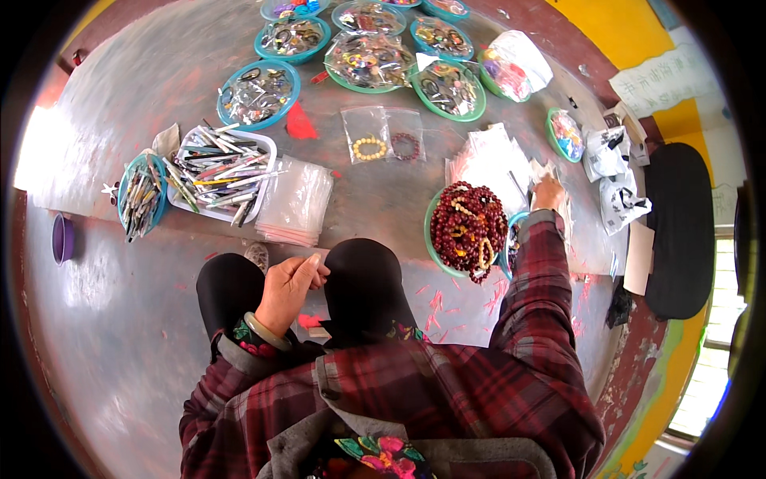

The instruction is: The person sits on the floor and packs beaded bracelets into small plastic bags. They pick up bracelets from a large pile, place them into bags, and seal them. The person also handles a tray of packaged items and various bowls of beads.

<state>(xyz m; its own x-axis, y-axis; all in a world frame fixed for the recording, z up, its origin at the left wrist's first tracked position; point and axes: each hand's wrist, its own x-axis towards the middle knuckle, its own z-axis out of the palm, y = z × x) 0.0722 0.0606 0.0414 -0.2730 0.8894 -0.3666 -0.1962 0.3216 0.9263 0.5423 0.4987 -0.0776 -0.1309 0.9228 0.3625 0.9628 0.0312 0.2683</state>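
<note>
My left hand (289, 289) is above my lap, its thumb and fingers curled together. Whatever it may hold is too small or hidden to make out. My right hand (548, 193) reaches forward and touches a pale stack of packets (562, 214); its fingertips are hard to see there. Nearer to me, beside my right sleeve, a green bowl (432, 243) is heaped with dark red bead bracelets (469, 227). A small blue bowl (504, 263) of beads is partly hidden by the sleeve. Ahead lie clear bags with a yellow bead bracelet (369, 148) and a dark red one (405, 146).
At left, a white basket (271, 185) and a blue basket (121, 195) hold many pens. Beside them lie clear plastic bags (295, 199). Several bowls of bagged trinkets (257, 94) stand at the back. White plastic bags (622, 199) sit at right; red scraps (435, 303) litter the floor.
</note>
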